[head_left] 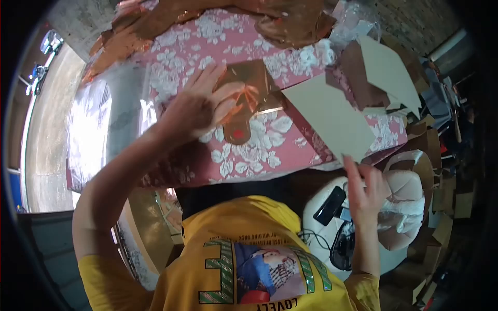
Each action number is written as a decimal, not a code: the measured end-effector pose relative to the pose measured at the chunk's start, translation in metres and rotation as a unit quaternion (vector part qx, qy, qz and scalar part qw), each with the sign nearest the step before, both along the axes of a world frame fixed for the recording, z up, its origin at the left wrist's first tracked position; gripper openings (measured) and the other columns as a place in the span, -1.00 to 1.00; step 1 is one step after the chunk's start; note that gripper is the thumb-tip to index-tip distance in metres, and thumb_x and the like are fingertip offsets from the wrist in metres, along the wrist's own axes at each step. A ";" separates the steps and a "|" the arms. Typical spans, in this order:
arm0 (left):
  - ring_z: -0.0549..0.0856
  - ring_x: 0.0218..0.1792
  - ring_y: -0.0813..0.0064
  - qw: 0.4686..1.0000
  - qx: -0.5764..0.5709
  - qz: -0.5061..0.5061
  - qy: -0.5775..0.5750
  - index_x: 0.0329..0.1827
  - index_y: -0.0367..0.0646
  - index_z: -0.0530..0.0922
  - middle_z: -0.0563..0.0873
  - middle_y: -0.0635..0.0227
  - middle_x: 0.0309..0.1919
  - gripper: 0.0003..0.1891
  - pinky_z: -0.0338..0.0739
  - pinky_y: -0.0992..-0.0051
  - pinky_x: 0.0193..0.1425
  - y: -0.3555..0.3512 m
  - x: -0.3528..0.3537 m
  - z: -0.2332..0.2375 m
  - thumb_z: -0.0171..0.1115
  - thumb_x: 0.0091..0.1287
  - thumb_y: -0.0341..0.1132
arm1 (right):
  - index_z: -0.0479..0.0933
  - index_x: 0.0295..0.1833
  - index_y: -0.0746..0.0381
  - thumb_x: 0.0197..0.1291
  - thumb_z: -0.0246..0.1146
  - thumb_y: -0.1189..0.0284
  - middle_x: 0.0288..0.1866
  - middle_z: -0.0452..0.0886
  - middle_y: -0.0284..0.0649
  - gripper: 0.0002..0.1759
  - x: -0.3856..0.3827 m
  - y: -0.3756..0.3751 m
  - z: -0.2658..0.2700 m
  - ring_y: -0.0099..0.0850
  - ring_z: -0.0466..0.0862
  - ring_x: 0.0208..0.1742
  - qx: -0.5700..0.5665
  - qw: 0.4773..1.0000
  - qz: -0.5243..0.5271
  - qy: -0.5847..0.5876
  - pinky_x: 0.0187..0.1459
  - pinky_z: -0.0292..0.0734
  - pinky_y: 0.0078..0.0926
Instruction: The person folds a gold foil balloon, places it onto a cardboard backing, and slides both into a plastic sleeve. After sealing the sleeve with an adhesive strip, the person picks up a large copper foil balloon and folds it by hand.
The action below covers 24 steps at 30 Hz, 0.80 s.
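My left hand (199, 106) rests on a shiny copper-coloured foil sheet (254, 83), fingers spread over its near edge, on a table with a pink flowered cloth (244, 150). A brown tag-like piece with a red dot (237, 132) lies just below the fingers. My right hand (365, 189) is raised at the table's right edge, fingers extended and touching the corner of a beige card sheet (329, 116). Whether it grips the card is unclear.
More brown and copper sheets (290, 20) are piled at the far side of the table. A second beige card (389, 70) lies to the right. A white stool (321, 207) with a black phone (329, 206) stands below my right hand. Cardboard clutter (446, 197) fills the right.
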<state>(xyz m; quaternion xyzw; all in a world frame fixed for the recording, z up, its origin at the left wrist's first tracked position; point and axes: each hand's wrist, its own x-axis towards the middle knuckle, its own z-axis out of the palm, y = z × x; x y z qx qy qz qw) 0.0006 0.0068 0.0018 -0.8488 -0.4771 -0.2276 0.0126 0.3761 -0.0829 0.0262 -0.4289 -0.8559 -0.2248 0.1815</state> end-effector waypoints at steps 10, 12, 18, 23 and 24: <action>0.33 0.43 -0.27 0.996 -0.084 -0.006 -0.016 0.27 -0.01 0.60 0.35 -0.25 0.41 -0.60 0.25 0.05 0.50 -0.010 -0.009 0.014 0.20 0.43 -0.11 | 0.55 0.25 0.13 0.05 0.37 0.43 -0.25 0.42 -0.29 -0.44 -0.049 0.027 -0.005 -0.33 0.54 -0.23 -0.096 0.995 0.026 0.007 -0.27 0.55 -0.38; 0.32 0.43 -0.27 0.997 -0.083 -0.010 -0.005 0.27 -0.01 0.60 0.35 -0.25 0.41 -0.60 0.24 0.05 0.51 -0.012 -0.010 0.012 0.20 0.43 -0.11 | 0.54 0.24 0.14 0.07 0.39 0.37 -0.23 0.44 -0.28 -0.45 -0.060 0.026 0.000 -0.32 0.54 -0.22 -0.113 0.994 0.011 0.008 -0.26 0.55 -0.38; 0.32 0.44 -0.28 0.998 -0.065 -0.016 0.006 0.24 -0.02 0.61 0.36 -0.23 0.41 -0.61 0.22 0.06 0.52 -0.012 -0.009 0.013 0.21 0.41 -0.12 | 0.52 0.25 0.19 0.12 0.40 0.34 -0.05 0.52 -0.25 -0.45 -0.094 0.044 0.027 -0.28 0.58 -0.04 -0.172 0.979 0.086 0.072 -0.06 0.58 -0.34; 0.32 0.43 -0.28 0.999 -0.034 -0.024 -0.029 0.18 -0.01 0.62 0.39 -0.18 0.38 -0.65 0.16 -0.03 0.51 -0.012 -0.005 0.012 0.26 0.37 -0.16 | 0.51 0.21 0.30 0.18 0.32 0.55 0.04 0.56 -0.09 -0.55 -0.114 0.094 0.007 -0.14 0.63 0.05 -0.303 0.934 0.066 0.177 0.06 0.59 -0.28; 0.31 0.44 -0.26 1.000 -0.021 -0.006 0.005 0.18 0.01 0.62 0.39 -0.18 0.38 -0.65 0.12 -0.10 0.50 -0.013 -0.004 0.012 0.26 0.36 -0.17 | 0.51 0.21 0.30 0.18 0.32 0.55 0.04 0.56 -0.09 -0.55 -0.114 0.099 0.007 -0.14 0.63 0.05 -0.303 0.934 0.067 0.177 0.06 0.59 -0.28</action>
